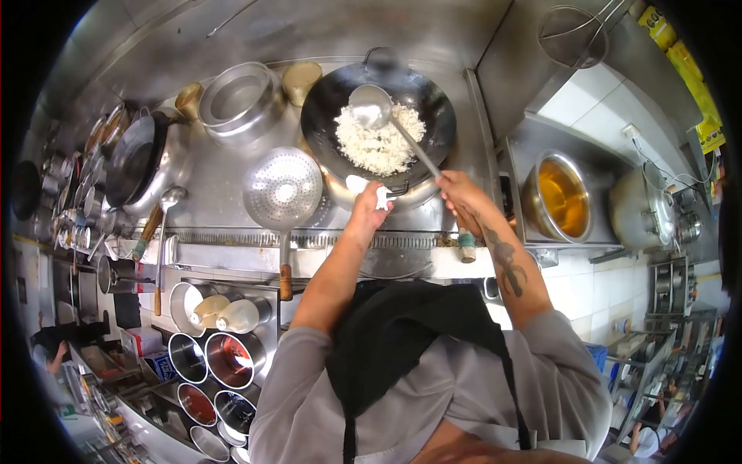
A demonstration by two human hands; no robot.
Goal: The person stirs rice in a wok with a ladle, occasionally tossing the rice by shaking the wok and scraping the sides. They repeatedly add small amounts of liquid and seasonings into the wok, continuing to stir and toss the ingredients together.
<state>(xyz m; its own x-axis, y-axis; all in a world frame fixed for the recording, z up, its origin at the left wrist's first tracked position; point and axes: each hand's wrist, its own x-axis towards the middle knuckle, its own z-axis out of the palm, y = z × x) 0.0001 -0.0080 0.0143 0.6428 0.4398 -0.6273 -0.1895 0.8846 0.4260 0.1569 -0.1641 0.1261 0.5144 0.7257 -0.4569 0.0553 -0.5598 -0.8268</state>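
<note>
A black wok (pixel 317 116) holds a heap of white rice (pixel 379 147). My left hand (pixel 371 203) is closed round a folded white cloth (pixel 357 184) at the wok's near rim, by its loop handle (pixel 399 189). The wok's handle is partly covered there. My right hand (pixel 457 192) grips the long handle of a steel ladle (pixel 371 107), whose bowl rests over the rice in the wok. To the left of my left hand, a perforated skimmer (pixel 283 189) lies on the steel counter with its wooden handle toward me.
Stacked metal pots (pixel 238 100) stand at the back left. Another ladle (pixel 171 198) lies further left. Several sauce containers (pixel 232 359) sit low at the left. To the right is a metal pot of amber liquid (pixel 558 197); a wire strainer (pixel 573 37) hangs above. People are at far left and lower right.
</note>
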